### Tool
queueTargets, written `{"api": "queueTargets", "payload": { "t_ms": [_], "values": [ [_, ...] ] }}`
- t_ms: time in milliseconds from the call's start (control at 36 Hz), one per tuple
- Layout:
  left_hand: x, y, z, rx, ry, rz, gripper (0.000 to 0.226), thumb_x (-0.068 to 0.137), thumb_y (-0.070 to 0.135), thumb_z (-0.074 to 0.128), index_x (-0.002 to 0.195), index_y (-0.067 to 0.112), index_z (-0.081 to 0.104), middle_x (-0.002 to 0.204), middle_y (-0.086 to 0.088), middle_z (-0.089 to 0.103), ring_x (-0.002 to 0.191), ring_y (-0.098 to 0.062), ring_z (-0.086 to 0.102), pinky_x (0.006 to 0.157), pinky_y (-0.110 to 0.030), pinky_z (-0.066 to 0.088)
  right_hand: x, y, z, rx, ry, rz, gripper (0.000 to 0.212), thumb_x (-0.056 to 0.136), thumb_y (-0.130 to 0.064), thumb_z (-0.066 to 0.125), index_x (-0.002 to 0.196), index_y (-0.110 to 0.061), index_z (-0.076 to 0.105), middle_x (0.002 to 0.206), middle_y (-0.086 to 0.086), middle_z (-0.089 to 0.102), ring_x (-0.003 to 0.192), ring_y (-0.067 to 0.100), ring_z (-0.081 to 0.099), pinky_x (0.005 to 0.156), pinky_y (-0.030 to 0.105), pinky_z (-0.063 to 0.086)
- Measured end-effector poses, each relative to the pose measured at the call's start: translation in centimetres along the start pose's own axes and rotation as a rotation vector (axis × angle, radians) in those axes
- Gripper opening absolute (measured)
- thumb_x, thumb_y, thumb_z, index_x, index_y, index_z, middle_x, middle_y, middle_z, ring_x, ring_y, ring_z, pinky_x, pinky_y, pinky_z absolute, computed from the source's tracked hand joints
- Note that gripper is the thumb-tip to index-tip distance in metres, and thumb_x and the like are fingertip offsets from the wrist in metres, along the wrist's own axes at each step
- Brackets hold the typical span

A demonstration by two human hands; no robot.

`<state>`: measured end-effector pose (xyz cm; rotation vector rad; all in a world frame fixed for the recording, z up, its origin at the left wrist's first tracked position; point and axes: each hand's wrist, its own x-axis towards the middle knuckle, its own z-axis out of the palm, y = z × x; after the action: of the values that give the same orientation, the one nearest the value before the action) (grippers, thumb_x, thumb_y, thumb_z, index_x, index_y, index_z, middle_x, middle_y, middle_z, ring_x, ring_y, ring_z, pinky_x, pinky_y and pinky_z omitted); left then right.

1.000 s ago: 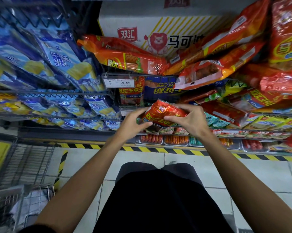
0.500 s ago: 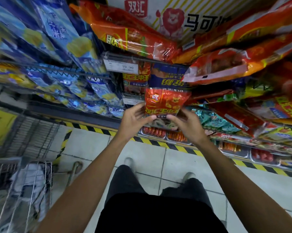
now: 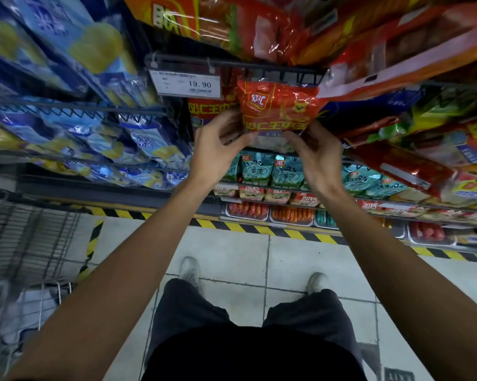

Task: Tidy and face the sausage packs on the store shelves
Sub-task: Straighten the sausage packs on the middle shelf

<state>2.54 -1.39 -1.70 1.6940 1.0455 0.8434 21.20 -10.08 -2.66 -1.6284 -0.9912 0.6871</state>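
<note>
Against crowded wire shelves, the red crinkly plastic sausage pack (image 3: 278, 108), lying tilted a second ago, now stands upright and label-out, its lower corners pinched by left hand (image 3: 218, 149) and right hand (image 3: 315, 158), nearly faced.

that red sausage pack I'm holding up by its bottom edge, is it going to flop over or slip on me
The red sausage pack stands upright though the left hand and right hand grip only its lower edge, so it is probably fairly stiff. Its glossy, crinkled film looks slippery. It bulges, so likely a bit heavy for its size.
</note>
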Motion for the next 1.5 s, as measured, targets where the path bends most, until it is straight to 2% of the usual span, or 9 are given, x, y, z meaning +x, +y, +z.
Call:
{"api": "queueTargets", "payload": {
  "t_ms": [333, 500, 611, 722, 917, 972, 1139, 1389, 1500],
  "values": [
    [0.8, -3.1, 1.8, 0.016, -0.004, 0.001, 0.048, 0.1, 0.01, 0.068, 0.145, -0.002, 0.054, 0.139, -0.014, 0.065, 0.128, -0.015, 0.062, 0.109, -0.02, 0.048, 2.5, 4.4, 0.7, -0.114, -0.112, -0.018, 0.029, 0.103, -0.031, 0.061, 0.125, -0.012, 0.065, 0.118, -0.005, 0.072, 0.113, 0.007, 0.065, 0.096, 0.018, 0.048],
    [2.1, -4.1, 2.7, 0.15, -0.018, 0.044, 0.043, 0.109, 0.014, 0.053, 0.149, 0.0, 0.05, 0.144, -0.012, 0.061, 0.13, -0.014, 0.059, 0.111, -0.012, 0.041, 4.0, 5.3, 0.8, -0.262, -0.167, 0.009, 0.035, 0.11, -0.039, 0.041, 0.102, -0.01, 0.06, 0.088, -0.001, 0.065, 0.078, -0.003, 0.059, 0.071, 0.011, 0.04],
    [1.6, -4.2, 4.0, 0.31, 0.058, 0.151, 0.044, 0.11, 0.012, 0.047, 0.153, 0.004, 0.047, 0.124, -0.013, 0.07, 0.098, -0.013, 0.065, 0.082, 0.001, 0.041, 5.1, 4.9, 1.2, -0.379, -0.159, 0.007, 0.038, 0.112, -0.042, 0.034, 0.088, -0.018, 0.052, 0.071, -0.005, 0.051, 0.064, 0.0, 0.048, 0.058, 0.014, 0.032],
    [-1.6, -5.0, 5.5, 0.406, 0.1, 0.261, 0.058, 0.105, 0.001, 0.047, 0.161, 0.004, 0.03, 0.166, -0.011, 0.034, 0.15, -0.007, 0.029, 0.107, 0.004, 0.023, 5.1, 4.8, 1.5, -0.413, -0.128, 0.001, 0.049, 0.111, -0.043, 0.034, 0.095, -0.004, 0.059, 0.078, 0.007, 0.057, 0.065, 0.009, 0.049, 0.065, 0.032, 0.023],
    [-0.8, -6.9, 3.5, 0.758, -0.015, 0.503, 0.069, 0.095, 0.0, 0.052, 0.161, 0.008, 0.032, 0.171, -0.017, 0.019, 0.16, -0.036, 0.012, 0.125, -0.056, 0.022, 5.4, 4.1, 1.0, -0.447, -0.074, -0.075, 0.039, 0.112, -0.042, 0.035, 0.09, -0.014, 0.052, 0.069, -0.011, 0.05, 0.062, 0.006, 0.05, 0.058, 0.03, 0.027],
    [-0.4, -7.2, 3.0, 0.829, 0.013, 0.552, 0.071, 0.093, 0.003, 0.053, 0.161, 0.011, 0.034, 0.17, -0.018, 0.021, 0.159, -0.04, 0.011, 0.126, -0.06, 0.016, 5.7, 3.9, 1.0, -0.448, -0.039, -0.106, 0.038, 0.111, -0.045, 0.035, 0.088, -0.017, 0.047, 0.068, -0.009, 0.048, 0.06, 0.004, 0.047, 0.053, 0.018, 0.031],
    [-0.6, -8.4, 1.9, 0.97, 0.033, 0.575, 0.076, 0.09, 0.008, 0.059, 0.162, 0.017, 0.035, 0.171, -0.016, 0.021, 0.157, -0.048, 0.009, 0.126, -0.063, 0.008, 5.9, 4.4, 2.0, -0.501, -0.123, -0.07, 0.041, 0.111, -0.046, 0.029, 0.1, -0.012, 0.049, 0.082, 0.002, 0.051, 0.073, 0.021, 0.048, 0.069, 0.032, 0.026],
    [1.0, -7.4, 0.6, 1.097, 0.008, 0.58, 0.073, 0.102, 0.023, 0.051, 0.166, 0.022, 0.018, 0.174, -0.007, 0.015, 0.157, -0.049, 0.007, 0.121, -0.072, 0.009, 5.6, 3.5, 1.6, -0.494, -0.173, 0.029, 0.043, 0.113, -0.04, 0.028, 0.076, -0.022, 0.04, 0.066, -0.004, 0.043, 0.057, 0.01, 0.043, 0.047, 0.016, 0.028],
    [1.5, -7.4, 0.3, 1.187, -0.037, 0.511, 0.074, 0.103, 0.028, 0.045, 0.167, 0.03, 0.009, 0.175, 0.0, 0.009, 0.158, -0.045, 0.003, 0.118, -0.076, 0.005, 5.4, 3.4, 2.2, -0.508, -0.177, 0.095, 0.045, 0.112, -0.047, 0.023, 0.098, -0.012, 0.048, 0.072, 0.002, 0.048, 0.063, 0.016, 0.049, 0.058, 0.034, 0.03]
  ]
}}
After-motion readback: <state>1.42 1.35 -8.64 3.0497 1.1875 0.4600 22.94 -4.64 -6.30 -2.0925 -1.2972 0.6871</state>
